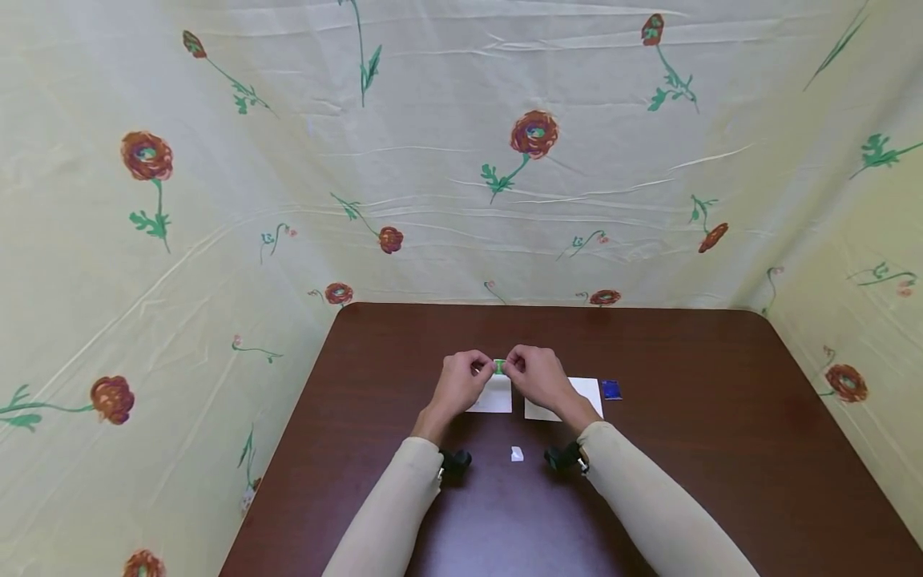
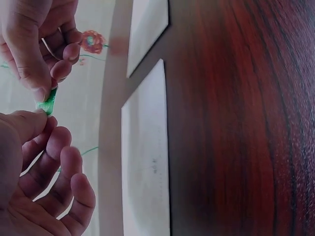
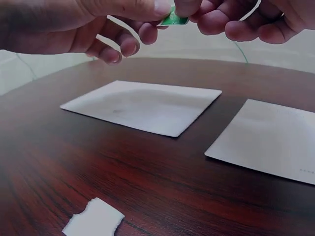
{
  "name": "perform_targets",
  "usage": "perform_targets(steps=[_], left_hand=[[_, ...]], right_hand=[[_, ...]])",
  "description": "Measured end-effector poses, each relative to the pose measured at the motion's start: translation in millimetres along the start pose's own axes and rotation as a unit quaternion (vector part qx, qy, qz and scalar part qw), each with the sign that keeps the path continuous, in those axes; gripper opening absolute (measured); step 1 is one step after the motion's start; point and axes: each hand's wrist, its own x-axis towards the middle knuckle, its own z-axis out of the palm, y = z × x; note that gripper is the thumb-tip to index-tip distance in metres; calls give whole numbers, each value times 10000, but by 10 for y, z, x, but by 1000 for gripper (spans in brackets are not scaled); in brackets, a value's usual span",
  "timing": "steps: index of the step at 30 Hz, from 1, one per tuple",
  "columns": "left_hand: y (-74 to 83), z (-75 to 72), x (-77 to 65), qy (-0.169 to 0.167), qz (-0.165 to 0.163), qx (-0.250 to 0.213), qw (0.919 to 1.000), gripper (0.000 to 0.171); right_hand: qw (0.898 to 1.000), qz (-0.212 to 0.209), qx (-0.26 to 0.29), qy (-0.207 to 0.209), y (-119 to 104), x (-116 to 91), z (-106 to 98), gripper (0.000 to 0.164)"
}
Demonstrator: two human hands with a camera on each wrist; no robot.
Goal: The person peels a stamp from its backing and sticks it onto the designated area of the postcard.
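Observation:
Above the far half of the table, both hands meet at a small, flat green piece (image 1: pixel 499 366) with pale markings. My left hand (image 1: pixel 458 385) pinches one end of it between thumb and forefinger, and its other fingers curl loosely. From the other side my right hand (image 1: pixel 541 378) pinches the opposite end. In the left wrist view, the green piece (image 2: pixel 47 104) shows between the two thumbs. Below the hands lie two white rectangular cards or envelopes: the left one (image 1: pixel 493 397) and the right one (image 1: pixel 586 391), partly covered by the right hand and wrist.
A small blue square (image 1: pixel 610 390) lies just right of the right white sheet. Nearer the person, a white scrap (image 1: pixel 517 454) with a ragged edge rests on the dark brown table (image 1: pixel 692 449). Flower-patterned cloth (image 1: pixel 447 184) hangs behind and beside the table.

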Motion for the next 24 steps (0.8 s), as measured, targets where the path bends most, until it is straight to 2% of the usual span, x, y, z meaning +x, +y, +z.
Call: perform_targets(steps=[11, 19, 24], left_hand=[[-64, 106, 127, 6, -64, 536, 9985, 12], [-56, 161, 158, -366, -145, 690, 9968, 12], [-105, 221, 166, -372, -249, 820, 9956, 12]], right_hand=[[9980, 536, -272, -185, 42, 82, 131, 15], [9945, 938, -274, -385, 107, 124, 192, 17], [9924, 1065, -242, -573, 144, 129, 229, 19]])
